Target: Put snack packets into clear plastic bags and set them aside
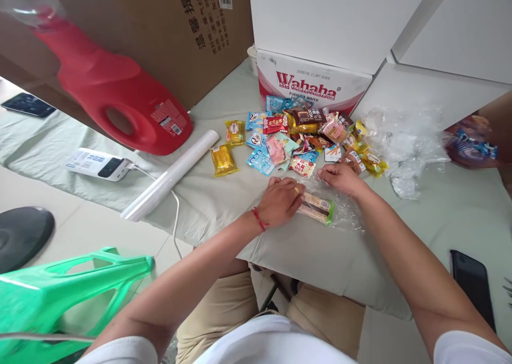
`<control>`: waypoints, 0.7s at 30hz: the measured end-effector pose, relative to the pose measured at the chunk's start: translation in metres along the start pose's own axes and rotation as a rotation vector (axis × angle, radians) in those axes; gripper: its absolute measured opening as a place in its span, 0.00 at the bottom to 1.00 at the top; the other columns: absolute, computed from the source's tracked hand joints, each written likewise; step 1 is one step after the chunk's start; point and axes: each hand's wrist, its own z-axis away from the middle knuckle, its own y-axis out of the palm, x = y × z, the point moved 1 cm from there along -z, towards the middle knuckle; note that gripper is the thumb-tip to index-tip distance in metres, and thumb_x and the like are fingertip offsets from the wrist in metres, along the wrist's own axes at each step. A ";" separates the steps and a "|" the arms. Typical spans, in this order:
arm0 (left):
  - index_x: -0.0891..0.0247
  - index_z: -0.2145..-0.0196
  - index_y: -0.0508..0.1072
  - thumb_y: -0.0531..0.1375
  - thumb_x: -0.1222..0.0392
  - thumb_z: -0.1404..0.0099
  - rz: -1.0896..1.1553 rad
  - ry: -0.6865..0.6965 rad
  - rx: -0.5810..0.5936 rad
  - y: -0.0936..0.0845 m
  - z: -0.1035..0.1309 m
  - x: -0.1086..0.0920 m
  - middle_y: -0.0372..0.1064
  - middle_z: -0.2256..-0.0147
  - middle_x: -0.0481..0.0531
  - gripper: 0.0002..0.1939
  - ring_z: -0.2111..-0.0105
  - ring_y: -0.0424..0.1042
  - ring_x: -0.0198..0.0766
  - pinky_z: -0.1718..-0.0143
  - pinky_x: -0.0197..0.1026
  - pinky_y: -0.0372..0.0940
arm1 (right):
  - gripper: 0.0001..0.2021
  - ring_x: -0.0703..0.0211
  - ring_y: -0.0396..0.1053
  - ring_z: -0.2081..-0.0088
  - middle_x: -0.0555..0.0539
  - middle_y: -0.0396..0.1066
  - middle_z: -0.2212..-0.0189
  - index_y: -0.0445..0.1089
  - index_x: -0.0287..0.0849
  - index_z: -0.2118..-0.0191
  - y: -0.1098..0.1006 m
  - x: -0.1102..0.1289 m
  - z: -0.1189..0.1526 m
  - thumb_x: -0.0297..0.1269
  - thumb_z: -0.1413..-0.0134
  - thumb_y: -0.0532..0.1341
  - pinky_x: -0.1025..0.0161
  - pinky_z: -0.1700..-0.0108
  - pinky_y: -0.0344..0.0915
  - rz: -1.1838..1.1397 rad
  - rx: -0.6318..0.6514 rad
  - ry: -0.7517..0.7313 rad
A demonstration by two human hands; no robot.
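Note:
My left hand, with a red string on the wrist, is curled over the left end of a packaged snack. The pack is long, pale and brown with a green end; my hand hides its left part. A clear plastic bag lies around and under the pack's right side. My right hand pinches the upper edge of this bag, fingertips together. Just beyond both hands lies a pile of small wrapped snacks in blue, red, yellow and brown. Nearest my fingers is a cream-and-red packet.
Crumpled clear plastic bags lie right of the pile. Behind it stands a Wahaha carton. To the left are a red jug, a clear film roll and a white power bank with a cable. A phone lies at right.

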 end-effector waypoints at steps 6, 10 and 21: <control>0.62 0.63 0.75 0.54 0.59 0.29 -0.007 -0.219 0.075 0.004 -0.010 -0.003 0.76 0.66 0.57 0.11 0.54 0.71 0.50 0.52 0.54 0.57 | 0.20 0.60 0.62 0.70 0.49 0.70 0.75 0.75 0.40 0.70 -0.008 0.016 0.007 0.52 0.41 0.57 0.64 0.66 0.56 0.107 -0.105 -0.170; 0.61 0.62 0.76 0.57 0.58 0.31 -0.019 -0.336 0.036 0.003 -0.003 -0.005 0.75 0.65 0.57 0.08 0.53 0.70 0.51 0.50 0.55 0.59 | 0.19 0.61 0.60 0.73 0.50 0.67 0.80 0.74 0.41 0.71 -0.011 0.019 0.011 0.49 0.37 0.57 0.64 0.64 0.56 0.242 -0.166 -0.238; 0.62 0.34 0.58 0.72 0.57 0.48 0.251 -0.663 -0.109 -0.005 -0.011 0.006 0.53 0.33 0.67 0.48 0.38 0.64 0.58 0.39 0.59 0.61 | 0.18 0.60 0.67 0.67 0.45 0.70 0.68 0.81 0.43 0.55 -0.012 0.037 0.035 0.47 0.30 0.56 0.64 0.62 0.60 0.260 -0.107 -0.607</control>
